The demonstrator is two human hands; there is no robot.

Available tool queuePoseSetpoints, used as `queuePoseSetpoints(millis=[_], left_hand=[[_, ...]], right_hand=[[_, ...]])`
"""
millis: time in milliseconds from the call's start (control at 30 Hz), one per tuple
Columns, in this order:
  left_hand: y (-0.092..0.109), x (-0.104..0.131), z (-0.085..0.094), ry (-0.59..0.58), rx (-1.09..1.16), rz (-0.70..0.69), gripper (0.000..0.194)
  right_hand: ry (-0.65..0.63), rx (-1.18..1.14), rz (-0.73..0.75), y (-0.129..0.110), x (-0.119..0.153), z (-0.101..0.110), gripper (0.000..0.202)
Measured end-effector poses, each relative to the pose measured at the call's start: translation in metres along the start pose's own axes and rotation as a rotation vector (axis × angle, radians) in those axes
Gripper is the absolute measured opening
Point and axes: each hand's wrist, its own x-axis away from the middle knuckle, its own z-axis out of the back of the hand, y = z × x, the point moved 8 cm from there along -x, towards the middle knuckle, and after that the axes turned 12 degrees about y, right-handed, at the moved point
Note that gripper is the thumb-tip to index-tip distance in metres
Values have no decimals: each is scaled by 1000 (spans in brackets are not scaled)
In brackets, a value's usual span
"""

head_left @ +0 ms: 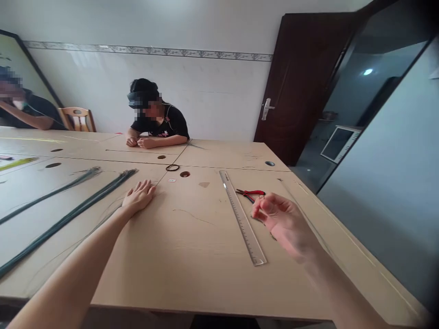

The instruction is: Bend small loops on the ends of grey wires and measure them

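Note:
My left hand [139, 196] lies palm down on the wooden table [164, 256], fingers stretched out and holding nothing. Beside it runs a bundle of thin dark green wires [82, 208], with one or more loose strands near my wrist. Raised over the table's right side, my right hand [279, 219] is closed in a pinch. Something tiny and thin may show at its fingertips, too small to name. Just behind these fingers are pliers with red handles [254, 193], partly hidden by the hand. A clear ruler [242, 219] lies to the left of the pliers.
Another green wire bundle [51, 194] lies farther left. A black ring [172, 167] rests near a round table hole [184, 174]. Across the table sits a person in a black shirt [176, 121]; another person [37, 109] sits far left. A dark door [302, 68] stands behind.

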Motion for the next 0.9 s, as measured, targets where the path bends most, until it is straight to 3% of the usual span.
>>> queuePoseSetpoints(millis=[200, 367, 500, 700, 733, 833, 900], left_hand=[[14, 2, 16, 90, -23, -25, 44], [50, 7, 54, 233, 34, -76, 29], [115, 31, 95, 281, 215, -153, 31], [253, 123, 128, 59, 670, -419, 37], [268, 134, 131, 30, 903, -437, 35], [284, 148, 121, -22, 1392, -357, 24], [283, 149, 104, -39, 1491, -305, 20]], right_hand=[[-91, -69, -171, -6, 26, -5, 33], [-135, -76, -207, -10, 39, 0, 30], [-125, -39, -197, -8, 44, 4, 25], [-90, 254, 55, -6, 21, -3, 16], [-78, 260, 60, 0, 15, -3, 15], [-68, 261, 16, 25, -1, -5, 17], [-79, 258, -34, 44, -6, -5, 19]])
